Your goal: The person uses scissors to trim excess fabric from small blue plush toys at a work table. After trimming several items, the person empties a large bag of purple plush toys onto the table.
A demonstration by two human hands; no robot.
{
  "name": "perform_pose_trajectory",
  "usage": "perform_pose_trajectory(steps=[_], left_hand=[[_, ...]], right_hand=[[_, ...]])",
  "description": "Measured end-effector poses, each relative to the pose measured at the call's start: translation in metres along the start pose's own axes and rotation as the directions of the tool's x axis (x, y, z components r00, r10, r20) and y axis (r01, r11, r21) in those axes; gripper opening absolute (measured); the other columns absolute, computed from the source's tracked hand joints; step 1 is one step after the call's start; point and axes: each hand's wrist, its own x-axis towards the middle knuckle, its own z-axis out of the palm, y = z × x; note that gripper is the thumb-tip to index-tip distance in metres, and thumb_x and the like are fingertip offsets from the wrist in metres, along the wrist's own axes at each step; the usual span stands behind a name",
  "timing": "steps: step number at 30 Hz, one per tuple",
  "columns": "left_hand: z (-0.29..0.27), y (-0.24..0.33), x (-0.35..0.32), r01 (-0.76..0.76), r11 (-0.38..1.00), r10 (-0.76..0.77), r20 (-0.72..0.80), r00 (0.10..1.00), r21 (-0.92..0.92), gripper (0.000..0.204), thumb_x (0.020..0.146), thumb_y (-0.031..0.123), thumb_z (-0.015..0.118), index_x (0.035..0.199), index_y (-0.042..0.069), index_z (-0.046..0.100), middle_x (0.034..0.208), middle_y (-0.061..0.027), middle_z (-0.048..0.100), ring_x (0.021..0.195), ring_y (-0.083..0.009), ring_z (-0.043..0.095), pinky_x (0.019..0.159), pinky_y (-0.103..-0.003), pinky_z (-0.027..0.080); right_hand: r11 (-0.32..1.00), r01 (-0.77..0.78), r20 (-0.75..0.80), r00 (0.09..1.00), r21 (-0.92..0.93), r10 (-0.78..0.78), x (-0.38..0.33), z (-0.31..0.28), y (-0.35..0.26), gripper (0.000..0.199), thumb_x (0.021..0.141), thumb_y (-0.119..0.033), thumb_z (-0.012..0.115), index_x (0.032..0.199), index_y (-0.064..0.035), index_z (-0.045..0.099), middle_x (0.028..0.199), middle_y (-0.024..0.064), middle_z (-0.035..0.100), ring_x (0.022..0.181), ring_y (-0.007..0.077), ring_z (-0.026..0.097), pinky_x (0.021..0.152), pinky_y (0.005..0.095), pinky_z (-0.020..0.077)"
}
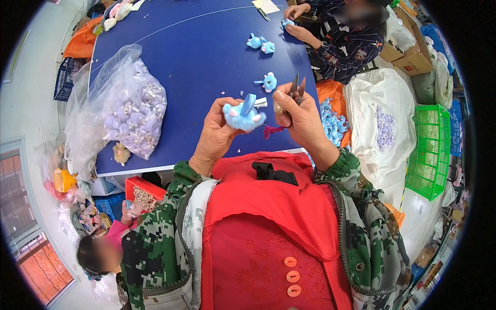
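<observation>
Left hand (216, 126) closed on a blue plush piece (242, 122) above the near part of the counter (201, 62). Right hand (306, 118), apart from the left, grips dark scissors (294, 87) with blades parted.

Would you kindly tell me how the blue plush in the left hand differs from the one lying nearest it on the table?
The held plush is gripped by the left hand; the table plush lies loose on the table. The held plush's blue strap points up the picture; the table plush's points left. Both are light blue.
</observation>
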Motion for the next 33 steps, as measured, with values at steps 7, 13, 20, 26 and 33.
perform_pose_trajectory(steps=[7,13,20,26,33], left_hand=[[0.003,0.001,0.006,0.055,0.998,-0.055,-0.023,0.998,0.010,0.032,0.082,0.002,0.054,0.109,0.011,0.041,0.101,-0.0065,0.053,0.089,-0.0178,0.058,0.070,-0.029,0.053],[0.005,-0.004,0.015,0.077,0.995,-0.077,-0.009,0.997,0.057,0.032,0.081,0.000,0.054,0.108,0.011,0.041,0.100,-0.0061,0.053,0.088,-0.0172,0.058,0.069,-0.029,0.053],[0.004,-0.009,0.036,0.236,0.967,-0.233,-0.045,0.971,0.091,0.032,0.081,0.004,0.052,0.110,0.012,0.039,0.106,-0.0043,0.051,0.095,-0.0168,0.055,0.075,-0.032,0.050],[-0.028,-0.014,0.037,0.450,0.862,-0.394,-0.251,0.884,0.232,0.044,0.084,0.014,0.055,0.124,0.008,0.037,0.113,-0.0095,0.049,0.096,-0.0174,0.053,0.077,-0.030,0.047],[-0.093,-0.004,0.013,0.583,0.804,-0.522,-0.331,0.786,0.117,0.031,0.088,0.017,0.049,0.117,0.006,0.045,0.115,-0.0087,0.049,0.095,-0.0182,0.054,0.077,-0.030,0.047]], right_hand=[[0.913,0.006,0.110,0.993,-0.409,0.043,-0.013,0.005,0.003,0.017,0.078,-0.012,0.065,0.085,-0.0040,0.051,0.064,-0.0047,0.044,0.055,0.0004,0.038,0.046,0.0165,0.0306],[0.830,0.099,0.104,0.993,-0.549,-0.049,-0.009,0.003,0.007,0.014,0.079,-0.008,0.062,0.088,-0.0050,0.051,0.065,-0.0034,0.047,0.052,0.0017,0.040,0.044,0.0178,0.0327],[0.869,-0.020,0.054,0.997,-0.494,0.054,0.004,-0.017,0.017,0.014,0.078,-0.008,0.060,0.087,-0.0041,0.052,0.061,0.0014,0.054,0.047,0.0043,0.047,0.040,0.0198,0.0373],[0.789,-0.218,-0.198,0.972,-0.575,0.124,0.056,-0.090,0.047,0.013,0.077,-0.011,0.057,0.086,-0.0034,0.051,0.063,0.0058,0.058,0.041,0.0080,0.047,0.037,0.0222,0.0368],[0.490,-0.146,-0.315,0.906,-0.859,-0.283,0.180,-0.170,0.080,0.021,0.073,-0.021,0.060,0.083,-0.0026,0.056,0.064,0.0127,0.060,0.061,0.0230,0.060,0.059,0.0333,0.0459]])
